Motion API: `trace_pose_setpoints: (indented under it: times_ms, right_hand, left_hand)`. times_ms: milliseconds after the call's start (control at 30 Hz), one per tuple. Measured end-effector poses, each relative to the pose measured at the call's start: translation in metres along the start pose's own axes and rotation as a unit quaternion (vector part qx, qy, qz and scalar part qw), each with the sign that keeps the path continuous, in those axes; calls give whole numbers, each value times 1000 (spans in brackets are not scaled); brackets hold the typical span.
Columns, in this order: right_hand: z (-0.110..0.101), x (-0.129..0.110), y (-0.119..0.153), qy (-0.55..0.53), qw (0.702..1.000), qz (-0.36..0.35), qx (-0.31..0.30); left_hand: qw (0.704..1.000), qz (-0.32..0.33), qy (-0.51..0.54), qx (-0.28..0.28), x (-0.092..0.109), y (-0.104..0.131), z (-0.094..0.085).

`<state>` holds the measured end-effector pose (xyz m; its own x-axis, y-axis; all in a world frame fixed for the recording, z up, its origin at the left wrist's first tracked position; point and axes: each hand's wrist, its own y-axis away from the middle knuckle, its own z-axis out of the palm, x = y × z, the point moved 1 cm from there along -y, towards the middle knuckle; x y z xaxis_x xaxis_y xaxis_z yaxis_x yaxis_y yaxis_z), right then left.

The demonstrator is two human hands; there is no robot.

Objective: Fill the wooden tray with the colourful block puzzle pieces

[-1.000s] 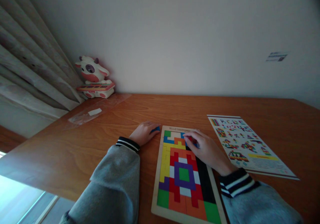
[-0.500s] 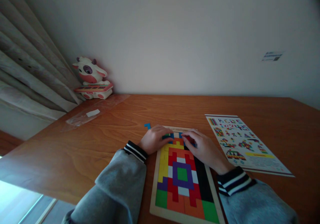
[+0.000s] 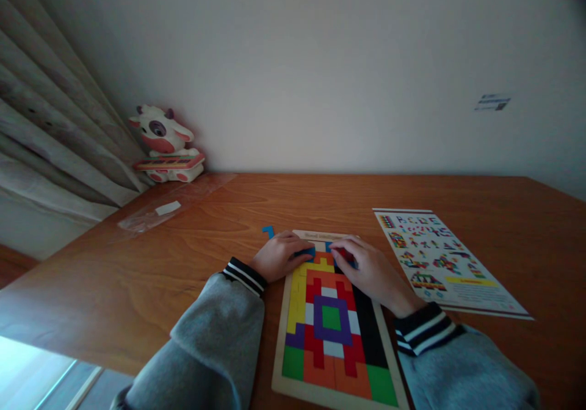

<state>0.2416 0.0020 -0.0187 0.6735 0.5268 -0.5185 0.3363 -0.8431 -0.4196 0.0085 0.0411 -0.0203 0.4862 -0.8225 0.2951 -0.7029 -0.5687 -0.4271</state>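
Observation:
A wooden puzzle board (image 3: 280,361) lies on the table, filled with coloured block pieces around a purple ring (image 3: 349,312) with a green centre. At its upper left, my left hand (image 3: 280,255) has its thumb and fingers closed on a blue piece (image 3: 307,252). My right hand (image 3: 368,271) is over the upper right corner, its fingers bent together around a red piece that is partly hidden beneath them. Beyond my left hand, a loose blue piece (image 3: 269,232) rests on the table just outside the board.
A printed pattern sheet (image 3: 451,263) lies to the right of the board. Clear plastic packaging (image 3: 151,218) with a white label is at the left, near a toy cow with a keyboard (image 3: 169,147) by the wall. A curtain (image 3: 55,123) hangs at the far left.
The fingers of my left hand have shifted slightly over the blue piece, and the green that showed beside it is no longer visible. My right hand has hardly moved. The view has shifted slightly.

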Motion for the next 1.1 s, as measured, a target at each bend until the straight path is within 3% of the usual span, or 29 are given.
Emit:
trace_pose_setpoints:
  times_ms: [167, 333, 433, 700, 800, 867, 1000, 1100]
  right_hand:
    - [1, 1, 0, 3, 1000, -1, 0]
    - [0, 0, 0, 3, 1000, 1, -2]
    - [0, -1, 0, 4, 1000, -1, 0]
    - [1, 0, 0, 3, 1000, 1, -4]
    - [1, 1, 0, 1, 1000, 1, 0]
    - [2, 0, 0, -12, 1000, 1, 10]
    - [5, -4, -1, -68, 997, 23, 14]
    - [9, -7, -2, -120, 992, 44, 15]
  left_hand:
    - [999, -6, -1, 45, -2, 1, 1]
    - [986, -92, 20, 139, 0, 0, -3]
    - [978, -110, 68, 165, 3, -1, -5]
    - [983, -51, 73, 163, -1, 1, -5]
    - [979, -57, 107, 161, 1, 0, -6]
    - [967, -88, 174, 164, 5, -1, -5]
    - [912, -171, 341, 154, 13, -2, 4]
    - [905, -167, 370, 128, 18, -3, 7]
